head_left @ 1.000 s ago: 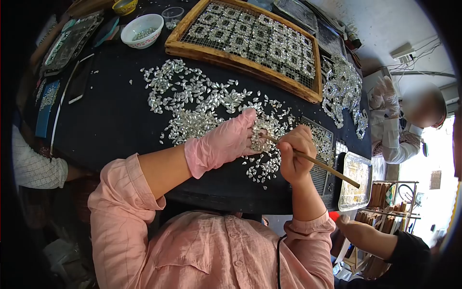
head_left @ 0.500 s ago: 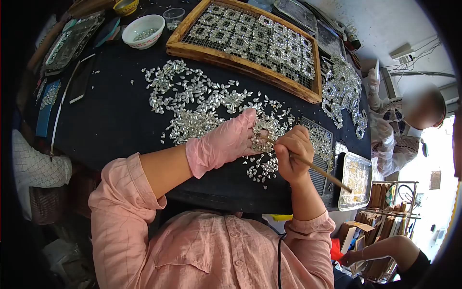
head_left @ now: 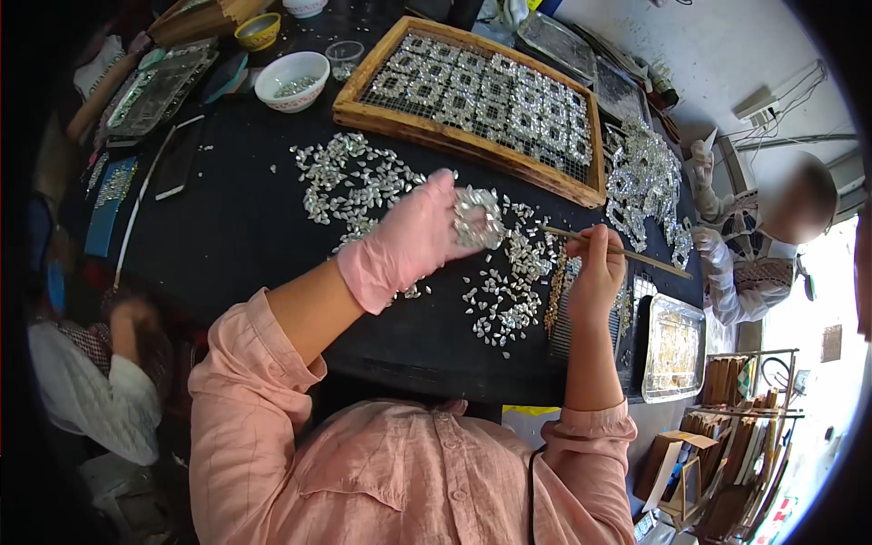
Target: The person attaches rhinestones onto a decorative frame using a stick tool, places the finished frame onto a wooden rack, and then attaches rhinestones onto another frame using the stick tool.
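Observation:
My left hand (head_left: 411,234), in a pink glove, holds a square silver ornament (head_left: 478,218) with an open centre at its fingertips, above loose silver drop-shaped stones (head_left: 356,177) on the black table (head_left: 245,245). My bare right hand (head_left: 599,259) is closed round a thin wooden stick (head_left: 645,260). The stick's tip points left toward the ornament and stands apart from it. Beyond both hands lies a wood-framed mesh tray (head_left: 472,136) with rows of similar square ornaments. Beneath and beside my right hand is a ridged grey tray (head_left: 570,336), partly hidden.
A white bowl (head_left: 292,82) and a phone (head_left: 179,159) lie at the left, near a blue strip (head_left: 113,204). Joined ornaments (head_left: 642,173) are heaped at the right, above a silver tray (head_left: 674,349). A gloved person (head_left: 749,241) is at the right; another's sleeve (head_left: 100,391) is at the left.
My left hand has moved up and left with the ornament. The stick has come away from it as my right hand moved right. The arm at lower right has left view.

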`<action>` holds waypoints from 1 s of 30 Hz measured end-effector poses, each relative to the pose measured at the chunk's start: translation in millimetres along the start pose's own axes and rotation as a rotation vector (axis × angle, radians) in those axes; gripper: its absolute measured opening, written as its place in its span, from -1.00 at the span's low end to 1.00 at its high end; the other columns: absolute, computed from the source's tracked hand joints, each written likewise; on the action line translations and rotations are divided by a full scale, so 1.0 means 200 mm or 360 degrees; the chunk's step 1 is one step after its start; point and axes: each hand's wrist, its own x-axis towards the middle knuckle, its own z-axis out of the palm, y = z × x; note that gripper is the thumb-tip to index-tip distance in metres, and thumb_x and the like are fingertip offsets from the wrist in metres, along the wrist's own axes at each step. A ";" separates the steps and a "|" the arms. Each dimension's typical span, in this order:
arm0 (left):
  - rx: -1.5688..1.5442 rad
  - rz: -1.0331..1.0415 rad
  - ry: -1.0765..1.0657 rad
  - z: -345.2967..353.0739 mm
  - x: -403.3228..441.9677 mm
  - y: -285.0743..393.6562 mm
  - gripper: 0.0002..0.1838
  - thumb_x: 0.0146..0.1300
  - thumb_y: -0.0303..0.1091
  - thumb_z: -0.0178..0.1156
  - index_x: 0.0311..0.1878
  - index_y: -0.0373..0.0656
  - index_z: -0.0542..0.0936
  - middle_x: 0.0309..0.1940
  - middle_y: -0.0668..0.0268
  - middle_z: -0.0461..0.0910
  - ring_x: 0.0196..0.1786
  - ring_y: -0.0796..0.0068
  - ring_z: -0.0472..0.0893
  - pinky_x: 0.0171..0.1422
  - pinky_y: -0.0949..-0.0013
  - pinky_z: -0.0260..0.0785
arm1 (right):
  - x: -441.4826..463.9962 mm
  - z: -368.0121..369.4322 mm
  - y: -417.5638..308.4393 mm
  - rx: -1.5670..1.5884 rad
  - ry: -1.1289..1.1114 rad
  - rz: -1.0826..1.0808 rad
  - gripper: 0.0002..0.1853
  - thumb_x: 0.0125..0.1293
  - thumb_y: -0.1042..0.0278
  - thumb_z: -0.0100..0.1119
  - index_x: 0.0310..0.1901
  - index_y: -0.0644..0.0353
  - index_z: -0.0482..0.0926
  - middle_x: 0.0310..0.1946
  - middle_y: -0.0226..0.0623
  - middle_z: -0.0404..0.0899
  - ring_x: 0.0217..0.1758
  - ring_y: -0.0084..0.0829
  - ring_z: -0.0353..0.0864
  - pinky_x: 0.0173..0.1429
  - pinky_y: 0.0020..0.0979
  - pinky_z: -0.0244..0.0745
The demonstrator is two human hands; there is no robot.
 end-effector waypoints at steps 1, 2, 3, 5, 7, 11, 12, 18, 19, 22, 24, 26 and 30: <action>-0.0001 0.0080 -0.0090 -0.04 0.01 0.06 -0.42 0.31 0.06 -0.15 0.08 -0.35 0.28 -0.08 0.11 0.42 0.05 0.21 0.43 0.22 0.08 0.26 | 0.01 -0.01 -0.02 0.0014 -0.0051 0.0033 -0.76 0.34 0.23 -0.05 -0.35 0.24 0.44 -0.52 -0.37 0.51 -0.47 -0.64 0.44 -0.29 -0.59 0.33; 0.0026 0.0119 -0.0137 -0.06 0.00 0.12 -0.38 0.30 0.04 -0.13 0.15 -0.38 0.20 -0.02 0.08 0.37 0.09 0.20 0.39 0.24 0.07 0.23 | 0.01 0.01 -0.05 -0.0028 -0.0098 0.0036 -0.77 0.34 0.25 -0.05 -0.34 0.24 0.44 -0.51 -0.36 0.52 -0.46 -0.64 0.44 -0.29 -0.59 0.33; 0.0027 0.0168 -0.0072 -0.08 -0.02 0.17 -0.36 0.30 0.03 -0.12 0.18 -0.38 0.15 0.02 0.07 0.34 0.12 0.20 0.37 0.25 0.07 0.22 | 0.01 0.03 -0.08 -0.0074 -0.0147 0.0039 -0.78 0.34 0.26 -0.04 -0.32 0.25 0.45 -0.51 -0.36 0.52 -0.45 -0.64 0.45 -0.28 -0.58 0.34; 0.0049 0.0254 0.0146 -0.07 -0.07 0.22 -0.33 0.29 0.02 -0.11 0.22 -0.38 0.07 0.10 0.04 0.25 0.17 0.20 0.31 0.27 0.08 0.19 | 0.02 0.07 -0.12 -0.0119 -0.0287 0.0044 -0.80 0.33 0.30 -0.04 -0.30 0.28 0.46 -0.49 -0.35 0.53 -0.41 -0.64 0.44 -0.27 -0.59 0.32; 0.0098 0.0241 0.0133 -0.12 -0.06 0.22 -0.33 0.29 0.02 -0.11 0.23 -0.38 0.06 0.11 0.04 0.24 0.17 0.20 0.31 0.26 0.08 0.18 | 0.03 0.12 -0.11 -0.0290 -0.0469 -0.0024 -0.78 0.33 0.30 -0.04 -0.32 0.30 0.47 -0.50 -0.36 0.53 -0.42 -0.64 0.44 -0.28 -0.59 0.31; 0.0117 0.0156 0.0083 -0.16 -0.02 0.19 -0.38 0.31 0.02 -0.14 0.19 -0.35 0.14 0.06 0.08 0.31 0.13 0.22 0.34 0.23 0.09 0.19 | 0.10 0.23 0.02 -0.0454 -0.0498 -0.0063 -0.75 0.30 0.25 0.00 -0.35 0.30 0.48 -0.58 -0.38 0.52 -0.48 -0.64 0.44 -0.37 -0.58 0.30; 0.0114 0.0137 0.0070 -0.16 -0.01 0.18 -0.39 0.31 0.03 -0.14 0.18 -0.34 0.16 0.04 0.09 0.33 0.12 0.22 0.35 0.23 0.09 0.20 | 0.11 0.25 0.06 -0.0469 -0.0477 -0.0063 -0.75 0.30 0.24 0.01 -0.35 0.29 0.48 -0.60 -0.38 0.52 -0.50 -0.64 0.44 -0.38 -0.57 0.30; 0.0151 0.0035 0.0026 -0.17 0.01 0.12 -0.51 0.30 0.05 -0.14 0.06 -0.19 0.29 0.02 0.22 0.37 0.09 0.31 0.37 0.17 0.13 0.23 | 0.08 0.24 0.10 -0.0672 -0.0498 -0.0177 -0.73 0.31 0.26 0.00 -0.44 0.29 0.48 -0.65 -0.39 0.48 -0.57 -0.64 0.40 -0.45 -0.55 0.27; 0.0162 0.0013 0.0039 -0.16 0.00 0.12 -0.51 0.30 0.05 -0.13 0.06 -0.18 0.30 0.01 0.23 0.38 0.08 0.32 0.38 0.17 0.13 0.23 | 0.08 0.23 0.12 -0.0689 -0.0511 -0.0142 -0.75 0.32 0.28 -0.01 -0.40 0.30 0.46 -0.60 -0.41 0.47 -0.52 -0.66 0.41 -0.40 -0.59 0.29; 0.0172 0.0010 0.0043 -0.13 -0.04 0.12 -0.53 0.30 0.06 -0.12 0.04 -0.15 0.31 -0.01 0.25 0.38 0.07 0.34 0.38 0.13 0.16 0.26 | 0.08 0.21 0.13 -0.0696 -0.0470 -0.0143 -0.76 0.34 0.28 -0.03 -0.35 0.30 0.44 -0.56 -0.43 0.46 -0.47 -0.69 0.42 -0.35 -0.64 0.31; 0.0167 0.0015 0.0030 -0.13 -0.06 0.11 -0.54 0.30 0.05 -0.12 0.02 -0.14 0.32 -0.01 0.26 0.38 0.06 0.35 0.38 0.10 0.18 0.29 | 0.08 0.20 0.12 -0.0709 -0.0458 -0.0147 -0.76 0.34 0.28 -0.03 -0.35 0.30 0.44 -0.56 -0.43 0.46 -0.47 -0.68 0.43 -0.34 -0.65 0.31; 0.0157 0.0001 0.0008 -0.13 -0.06 0.10 -0.56 0.30 0.05 -0.11 0.00 -0.12 0.32 -0.01 0.26 0.37 0.05 0.35 0.39 0.08 0.20 0.33 | 0.07 0.21 0.10 -0.0747 -0.0483 -0.0120 -0.76 0.34 0.27 -0.03 -0.35 0.30 0.45 -0.56 -0.42 0.47 -0.47 -0.68 0.43 -0.34 -0.65 0.30; 0.0126 -0.0027 -0.0005 -0.15 -0.06 0.08 -0.58 0.31 0.03 -0.13 0.00 -0.12 0.34 -0.02 0.26 0.39 0.02 0.37 0.42 0.07 0.23 0.35 | 0.06 0.22 0.12 -0.0696 -0.0484 -0.0179 -0.75 0.32 0.29 -0.02 -0.39 0.31 0.46 -0.58 -0.39 0.48 -0.50 -0.66 0.43 -0.38 -0.62 0.29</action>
